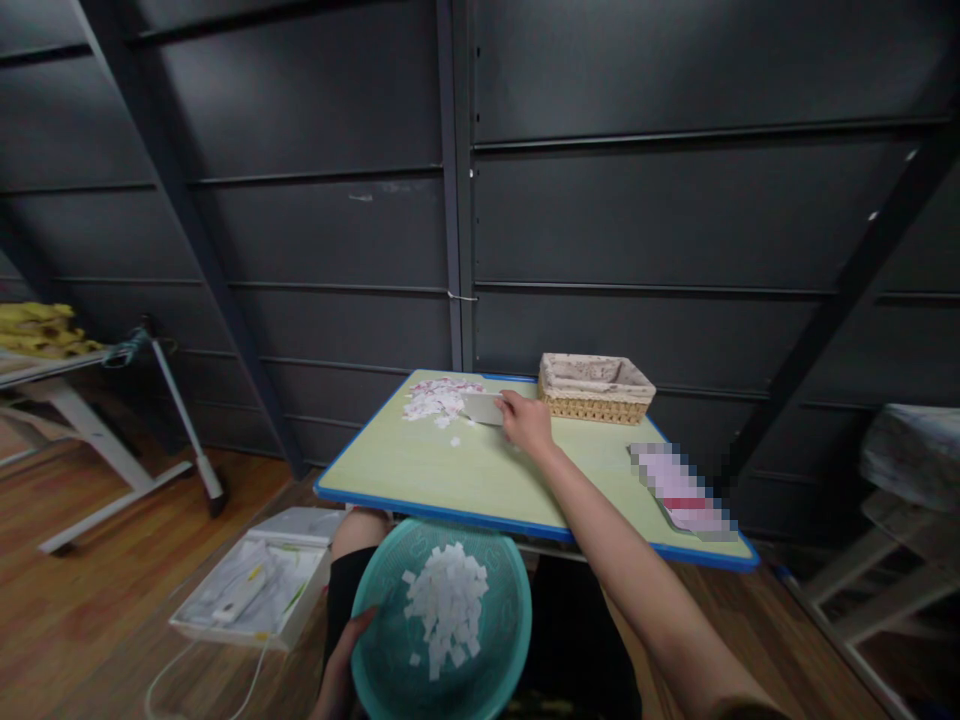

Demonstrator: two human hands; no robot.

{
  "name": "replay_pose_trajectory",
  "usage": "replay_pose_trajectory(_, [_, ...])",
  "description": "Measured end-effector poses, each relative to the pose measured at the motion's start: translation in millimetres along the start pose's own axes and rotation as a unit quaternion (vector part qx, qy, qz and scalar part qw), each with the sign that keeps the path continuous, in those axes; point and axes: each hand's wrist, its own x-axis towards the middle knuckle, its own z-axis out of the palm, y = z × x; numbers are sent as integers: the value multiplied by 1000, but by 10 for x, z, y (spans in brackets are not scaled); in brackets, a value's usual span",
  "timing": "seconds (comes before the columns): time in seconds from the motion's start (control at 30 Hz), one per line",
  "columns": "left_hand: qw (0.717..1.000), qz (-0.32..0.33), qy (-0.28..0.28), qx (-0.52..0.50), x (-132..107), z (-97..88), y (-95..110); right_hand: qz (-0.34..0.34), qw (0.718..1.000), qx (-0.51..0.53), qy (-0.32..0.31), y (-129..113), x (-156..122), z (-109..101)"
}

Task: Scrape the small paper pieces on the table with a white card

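My right hand (526, 423) reaches out over the green table (450, 470) and grips a flat white card (482, 407) by its right edge. The card's left edge sits against a pile of small white and pink paper pieces (439, 399) at the table's far side. Down near my lap, my left hand (341, 665) holds the left rim of a teal plastic bowl (495, 640) just below the table's front edge. Inside the bowl lies a heap of small white paper pieces (446, 605).
A woven basket (595, 388) stands at the table's far right corner. A blurred pink and white sheet (679, 490) lies on the right side. On the wooden floor to the left rests a white tray (251, 590) with a cable; a white-legged stand (112, 440) is farther left.
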Motion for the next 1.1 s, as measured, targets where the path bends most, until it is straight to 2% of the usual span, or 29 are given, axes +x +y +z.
replay_pose_trajectory(0.23, [1000, -4, 18, -4, -24, 12, 18, -14, 1000, 12, -5, 10, -2, 1])
replay_pose_trajectory(0.47, [1000, 0, 24, -2, -47, 52, 34, -11, 1000, -18, -10, -19, -21, -10])
replay_pose_trajectory(0.73, [999, 8, 33, -6, -19, 2, 17, 3, 999, -44, 2, -33, -17, -72])
replay_pose_trajectory(1.1, [1000, 8, 20, -6, -48, 62, 25, -1, 999, -40, -15, -20, -12, -70])
